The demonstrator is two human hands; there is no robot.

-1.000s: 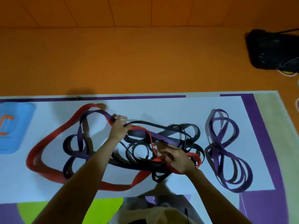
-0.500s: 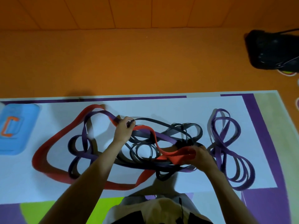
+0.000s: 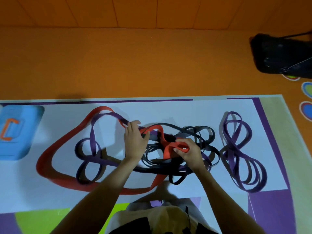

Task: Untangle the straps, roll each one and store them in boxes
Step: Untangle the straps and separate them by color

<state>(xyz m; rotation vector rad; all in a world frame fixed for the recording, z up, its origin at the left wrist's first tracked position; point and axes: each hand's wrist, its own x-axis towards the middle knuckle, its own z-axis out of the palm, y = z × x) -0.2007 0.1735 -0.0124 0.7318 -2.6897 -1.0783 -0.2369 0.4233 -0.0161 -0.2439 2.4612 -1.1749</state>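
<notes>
Now: R grip [image 3: 187,152] pinch-tight on red strap [image 3: 167,153], L grip [image 3: 135,142] flat on tangle [image 3: 160,171].

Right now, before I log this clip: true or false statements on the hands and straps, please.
The right hand pinches the red strap. True.
The left hand is off the straps. False: it lies on the tangle.
The purple strap on the right is knotted into the tangle. False: it lies apart from it.
The blue box sits at the left. True.
The black bag sits on the mat. False: it sits on the orange floor.
</notes>
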